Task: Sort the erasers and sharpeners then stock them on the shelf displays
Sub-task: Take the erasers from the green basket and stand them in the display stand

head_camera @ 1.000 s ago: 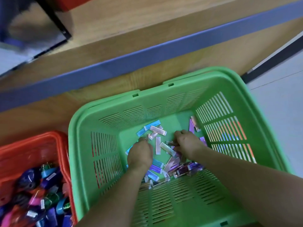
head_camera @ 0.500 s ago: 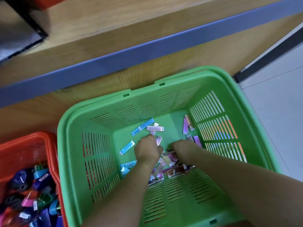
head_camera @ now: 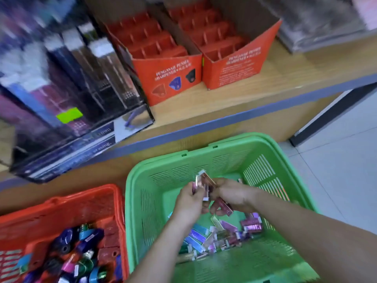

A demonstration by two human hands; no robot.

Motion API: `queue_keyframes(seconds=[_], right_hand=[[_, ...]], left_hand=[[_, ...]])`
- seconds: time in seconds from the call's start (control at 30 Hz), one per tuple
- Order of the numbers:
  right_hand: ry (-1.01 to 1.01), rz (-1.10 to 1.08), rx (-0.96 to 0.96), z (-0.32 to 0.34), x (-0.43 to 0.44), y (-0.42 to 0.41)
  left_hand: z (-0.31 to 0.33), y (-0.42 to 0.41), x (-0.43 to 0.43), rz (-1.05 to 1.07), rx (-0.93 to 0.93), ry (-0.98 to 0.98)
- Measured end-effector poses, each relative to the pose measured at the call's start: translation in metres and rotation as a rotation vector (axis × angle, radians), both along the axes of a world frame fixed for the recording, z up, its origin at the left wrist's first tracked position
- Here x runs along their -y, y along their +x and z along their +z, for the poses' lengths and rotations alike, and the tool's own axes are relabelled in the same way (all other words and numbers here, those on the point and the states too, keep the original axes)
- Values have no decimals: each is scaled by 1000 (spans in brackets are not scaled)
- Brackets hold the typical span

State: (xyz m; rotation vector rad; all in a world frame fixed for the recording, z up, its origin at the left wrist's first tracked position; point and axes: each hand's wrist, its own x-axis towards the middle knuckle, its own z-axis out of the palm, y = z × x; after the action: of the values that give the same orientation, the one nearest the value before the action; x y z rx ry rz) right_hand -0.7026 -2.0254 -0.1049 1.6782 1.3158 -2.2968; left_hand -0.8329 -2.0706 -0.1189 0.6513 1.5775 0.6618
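We look down over a green basket point(head_camera: 183, 155) standing on the floor point(head_camera: 336, 160) just in front of a low wooden shelf point(head_camera: 275, 86). The shelf's blue-grey front edge point(head_camera: 224, 117) runs slantwise just beyond the basket's far rim. An orange-red basket point(head_camera: 61, 201) stands close against the green one's left wall and is filled with mixed-colour sharpeners point(head_camera: 65, 242). To the right of the green basket there is open tiled floor, bounded by a dark shelf leg point(head_camera: 318, 119). On the shelf, two red cardboard display boxes point(head_camera: 169, 72) stand side by side and touching, with rows of dividers inside. To their left is a dark, glossy display case point(head_camera: 71, 99), blurred. The wood in front of the boxes is bare up to the edge. Both hands are raised inside the green basket, above its floor and close together. The left hand point(head_camera: 189, 203) has its fingers curled around a small bunch of shiny wrapped erasers point(head_camera: 201, 181) that stick up from its grip. The right hand point(head_camera: 230, 195) is also curled and grasps several of the same bars, one poking out below its palm. The two bunches meet between the hands. More of these erasers lie scattered on the basket floor beneath the wrists, towards the near wall.
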Motion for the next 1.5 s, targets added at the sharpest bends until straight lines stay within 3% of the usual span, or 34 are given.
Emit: queue_keyframes(seconds=[0.23, 0.37, 0.47, 0.57, 0.63, 0.77, 0.87, 1.03, 1.17, 1.3, 1.37, 1.5], right_hand=[[151, 29, -50, 106, 12, -22], [350, 103, 3, 154, 25, -23], [374, 59, -106, 179, 37, -22], [402, -127, -149, 200, 45, -21], [415, -225, -184, 209, 43, -19], [466, -306, -219, 230, 37, -15], [451, -285, -293, 241, 34, -16], [500, -165, -278, 250, 25, -18], [560, -121, -244, 253, 21, -36], [502, -172, -351, 258, 23, -53], [365, -257, -429, 261, 26, -59], [193, -354, -514, 262, 25, -63]], left_hand=[[84, -18, 20, -206, -383, 365], [130, -25, 29, -211, -485, 455], [165, -22, 37, -269, -581, 511], [200, -16, 40, -301, -523, 519], [221, -15, 41, -278, -306, 488], [250, -22, 38, -49, -68, 511], [264, -27, 38, 1, -99, 563], [274, -42, 44, -150, -273, 582], [285, -62, 45, 85, -146, 581], [290, -88, 46, 259, -170, 648], [297, -107, 44, 272, -240, 674], [308, -160, 27, 158, -683, 721]])
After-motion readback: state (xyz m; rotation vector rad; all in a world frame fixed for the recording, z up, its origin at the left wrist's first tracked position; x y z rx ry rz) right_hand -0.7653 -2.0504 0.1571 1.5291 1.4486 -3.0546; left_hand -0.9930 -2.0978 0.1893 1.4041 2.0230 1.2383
